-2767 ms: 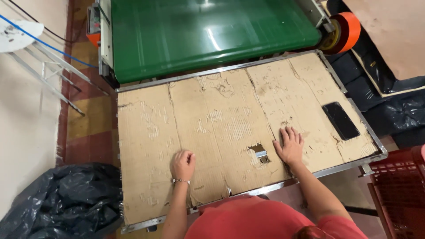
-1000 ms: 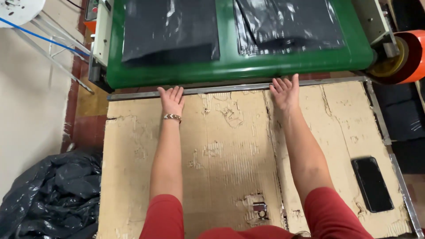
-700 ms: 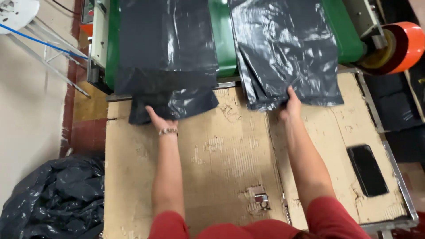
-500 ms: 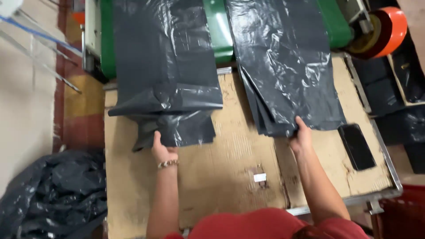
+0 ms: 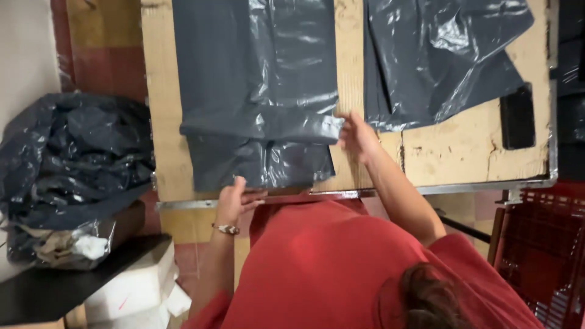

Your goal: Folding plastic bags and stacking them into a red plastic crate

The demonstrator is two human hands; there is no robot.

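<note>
1. I see a cardboard-covered tabletop (image 5: pixel 463 155) with a metal rim along its near edge. A dark phone (image 5: pixel 517 117) lies flat near the right edge, just beside the corner of the right bag (image 5: pixel 439 61), a second grey plastic sheet spread well apart from my working hands except at its lower left corner.
2. To the left of the tabletop sits a heap (image 5: pixel 73 158) of crumpled black plastic, resting above a black shelf and white blocks (image 5: pixel 131 289). At the far right a red crate (image 5: pixel 542 250) stands below the tabletop's corner. Nothing lies between my hands and the left bag.
3. My left hand (image 5: pixel 234 201) reaches up from below the near edge, wrist with a bracelet, palm down; its fingers (image 5: pixel 253 196) are pressed on the lower hem of the left bag (image 5: pixel 259 97), thumb side under the edge, so I read it as pinching the hem, though the underside is hidden.
4. My right hand (image 5: pixel 358 135) stretches across with the forearm angled up-left; its fingers pinch the right corner of the bag's folded band.
5. The left bag lies flat on the left half of the tabletop, its long axis running away from me, the far end out of frame, the near end at the tabletop's edge, with a crosswise fold sitting over the lower part.
</note>
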